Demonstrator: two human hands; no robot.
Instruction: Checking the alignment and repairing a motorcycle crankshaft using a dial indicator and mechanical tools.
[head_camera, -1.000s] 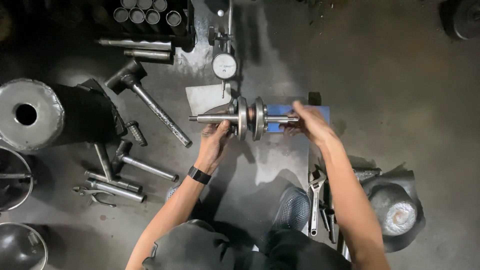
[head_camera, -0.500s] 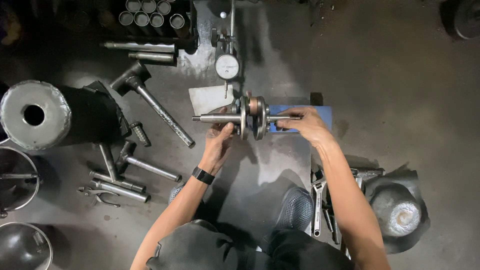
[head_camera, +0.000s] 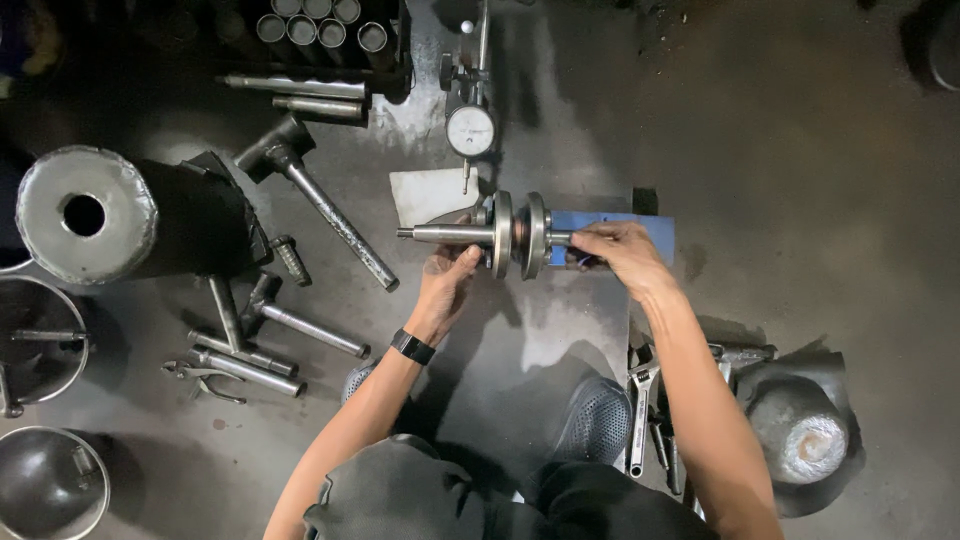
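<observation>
A steel crankshaft (head_camera: 515, 235) with two round webs lies across a blue stand (head_camera: 640, 228) on the dark floor. My left hand (head_camera: 447, 280) grips its left shaft just beside the left web, thumb up against the web. My right hand (head_camera: 618, 256) holds the right shaft end, fingers curled around it over the blue stand. A dial gauge (head_camera: 471, 130) on a thin post stands just behind the crankshaft. A pale metal plate (head_camera: 432, 193) lies under the left shaft.
A heavy hammer (head_camera: 315, 195) lies left of the crankshaft, with several steel punches and rods (head_camera: 250, 340) and pliers (head_camera: 200, 378) further left. A large steel cylinder (head_camera: 85, 215), bowls (head_camera: 45, 485), tubes (head_camera: 320, 20), wrenches (head_camera: 642, 420) and a round lump (head_camera: 800, 435) surround me.
The view has shifted slightly. My hands stay on the crankshaft; my right hand has settled lower on the right shaft end, and the webs look slightly turned.
</observation>
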